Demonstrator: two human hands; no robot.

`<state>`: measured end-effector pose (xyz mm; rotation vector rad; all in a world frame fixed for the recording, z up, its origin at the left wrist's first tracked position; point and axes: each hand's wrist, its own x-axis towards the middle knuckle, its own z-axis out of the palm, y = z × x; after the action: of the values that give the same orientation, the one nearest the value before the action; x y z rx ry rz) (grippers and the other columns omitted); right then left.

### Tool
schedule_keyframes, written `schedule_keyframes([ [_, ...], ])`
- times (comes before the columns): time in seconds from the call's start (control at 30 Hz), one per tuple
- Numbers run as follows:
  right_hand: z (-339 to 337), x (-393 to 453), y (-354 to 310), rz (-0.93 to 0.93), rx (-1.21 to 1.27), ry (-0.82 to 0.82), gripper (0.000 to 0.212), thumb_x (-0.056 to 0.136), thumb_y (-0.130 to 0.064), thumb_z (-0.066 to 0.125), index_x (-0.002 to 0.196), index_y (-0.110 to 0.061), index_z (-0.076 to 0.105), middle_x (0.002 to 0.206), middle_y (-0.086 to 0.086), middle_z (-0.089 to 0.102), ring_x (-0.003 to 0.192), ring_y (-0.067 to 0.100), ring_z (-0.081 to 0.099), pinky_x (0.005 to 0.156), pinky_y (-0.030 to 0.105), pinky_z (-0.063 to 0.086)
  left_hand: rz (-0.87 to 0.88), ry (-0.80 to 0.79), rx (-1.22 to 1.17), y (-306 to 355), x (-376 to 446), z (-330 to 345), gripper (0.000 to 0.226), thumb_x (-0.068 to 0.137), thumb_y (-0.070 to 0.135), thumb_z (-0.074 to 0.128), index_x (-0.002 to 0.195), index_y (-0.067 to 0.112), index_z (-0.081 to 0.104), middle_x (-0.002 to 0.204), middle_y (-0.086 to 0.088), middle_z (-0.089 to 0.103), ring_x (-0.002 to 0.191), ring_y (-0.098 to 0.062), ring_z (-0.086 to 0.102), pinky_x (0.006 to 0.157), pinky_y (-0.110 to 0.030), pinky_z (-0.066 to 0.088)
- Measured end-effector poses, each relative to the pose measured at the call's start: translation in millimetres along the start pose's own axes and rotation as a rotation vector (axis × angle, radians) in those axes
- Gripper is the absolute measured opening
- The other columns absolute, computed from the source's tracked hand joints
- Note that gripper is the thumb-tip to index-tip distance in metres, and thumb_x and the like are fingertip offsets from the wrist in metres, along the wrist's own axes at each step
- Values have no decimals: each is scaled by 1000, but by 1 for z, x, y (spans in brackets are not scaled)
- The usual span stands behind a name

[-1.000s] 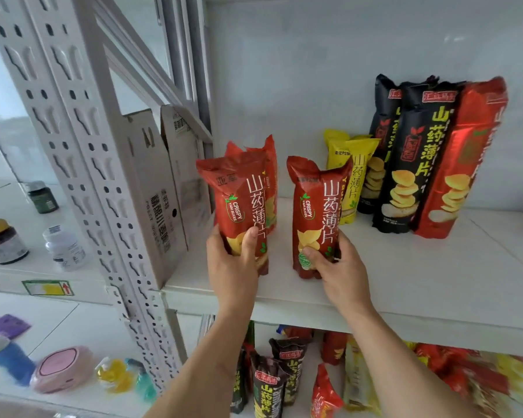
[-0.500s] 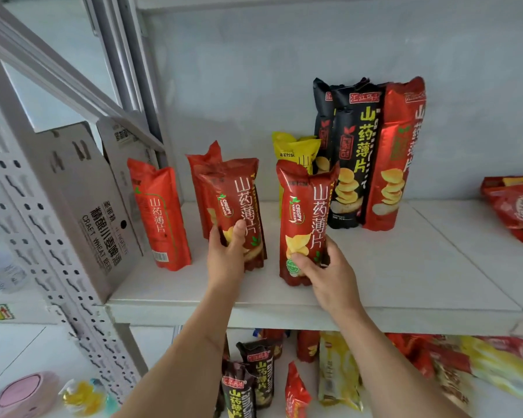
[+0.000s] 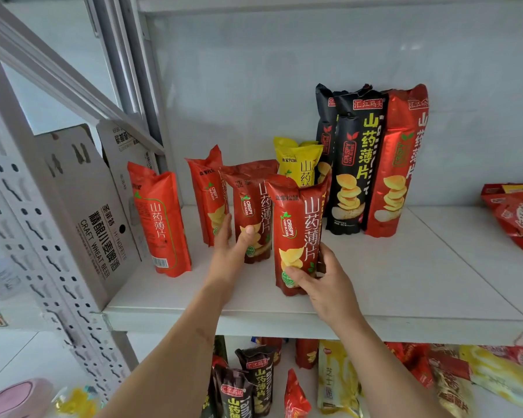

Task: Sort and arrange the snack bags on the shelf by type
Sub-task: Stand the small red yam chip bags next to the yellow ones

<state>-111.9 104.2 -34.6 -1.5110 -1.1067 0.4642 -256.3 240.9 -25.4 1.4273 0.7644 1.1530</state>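
Note:
On the white shelf (image 3: 405, 285) my right hand (image 3: 320, 285) grips the base of a small dark-red yam-chip bag (image 3: 296, 224) standing near the front. My left hand (image 3: 230, 251) holds a second dark-red bag (image 3: 254, 200) just behind and left of it. A third red bag (image 3: 207, 191) stands behind my left hand. An orange-red bag (image 3: 160, 221) stands alone further left. A small yellow bag (image 3: 298, 162) is behind the held bags. Two tall black bags (image 3: 352, 164) and a tall red bag (image 3: 400, 158) lean on the back wall.
Cardboard beer cartons (image 3: 94, 212) lean at the shelf's left end beside the perforated upright (image 3: 27, 224). More red bags (image 3: 517, 215) lie at the far right. The lower shelf holds several mixed black, red and yellow bags (image 3: 338, 378).
The view has swung right, bringing the orange-red bag into sight. Both hands keep their bags; the right-hand bag now stands closer to the left-hand one.

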Motion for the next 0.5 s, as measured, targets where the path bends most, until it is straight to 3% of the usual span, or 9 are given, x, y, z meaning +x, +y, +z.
schedule_keyframes([
  [0.1,4,3,-1,4,-24,-31,65,77,-56,73,130,-46,37,112,-27,56,98,-3,60,81,17,49,147,91,109,-6,-4,-3,102,68,88,57,153,38,32,159,7,33,144,-14,36,115,-49,38],
  [0.2,9,7,-5,19,-17,-48,62,77,-53,75,126,-51,37,109,-35,55,96,-6,60,80,14,48,164,64,114,-4,-8,-2,110,61,96,52,152,38,32,160,7,32,146,-14,34,117,-50,35],
  [0.3,17,12,-10,28,-1,-66,59,77,-50,77,124,-53,41,109,-33,58,93,-10,62,74,6,46,151,-11,75,0,-9,-1,122,52,97,57,154,34,30,158,5,37,143,-12,39,116,-40,38],
  [0.37,25,16,-12,32,1,-74,55,78,-49,77,121,-54,42,108,-32,60,94,-8,62,77,10,48,143,-68,53,4,-8,-1,126,49,95,61,154,33,29,153,7,43,138,-7,45,110,-29,43],
  [0.5,42,27,-16,33,14,-60,47,79,-45,78,107,-62,45,99,-35,60,94,-4,64,80,17,53,138,-135,10,9,1,-1,95,48,83,76,129,51,39,119,35,61,112,17,57,89,-12,52],
])
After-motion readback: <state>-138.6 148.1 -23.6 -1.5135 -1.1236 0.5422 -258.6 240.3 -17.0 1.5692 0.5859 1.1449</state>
